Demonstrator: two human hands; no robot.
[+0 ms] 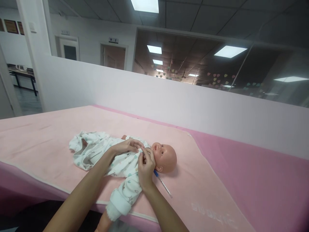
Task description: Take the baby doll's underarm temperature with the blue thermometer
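A baby doll (pixel 166 158) lies on its back, its bald head to the right, in a white romper (pixel 125 162) with a small coloured print. My left hand (pixel 126 146) rests across the doll's chest, its fingertips closed on the romper near the collar. From the near side my right hand (pixel 146 166) pinches the collar edge under the doll's chin. Both sets of fingertips nearly meet there, hiding the exact spot they grip. Beside the doll's neck lies a slim clear stick with a blue end (pixel 164 184), which looks like a thermometer.
Under the doll is a light pink mat (pixel 193 180) on a darker pink padded surface (pixel 231 161). A low white wall (pixel 145 93) runs behind it, with a large window above. The near edge of the bed (pixel 60 190) passes beneath my forearms.
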